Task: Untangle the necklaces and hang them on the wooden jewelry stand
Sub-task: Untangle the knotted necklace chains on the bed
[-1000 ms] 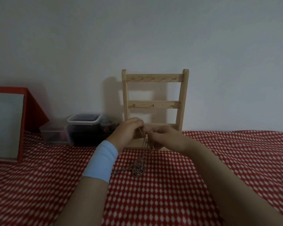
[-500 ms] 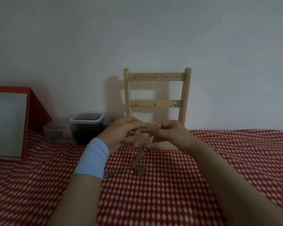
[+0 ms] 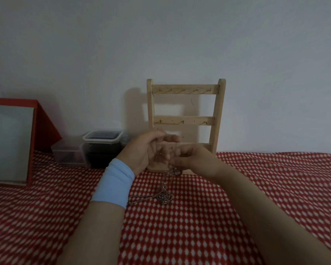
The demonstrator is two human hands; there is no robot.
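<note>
2 hands point(image 3: 151, 150), 1 tangle point(image 3: 165, 197), 1 stand point(image 3: 185, 89).

Red cloth point(image 3: 256, 188) with a regular white diamond print throughout. Stand point(image 3: 183, 120) in pale, unpainted wood. Necklaces point(image 3: 164, 197) silver-toned, no other colour discernible. Wristband point(image 3: 113, 185) plain light blue. Wall point(image 3: 161, 35) plain grey-white, unpatterned. Frame point(image 3: 46, 121) red, around a flat grey panel point(image 3: 8, 144). Tub point(image 3: 103, 138) clear with whitish rim, dark inside. Small tub point(image 3: 65, 154) clear, paler.
</note>
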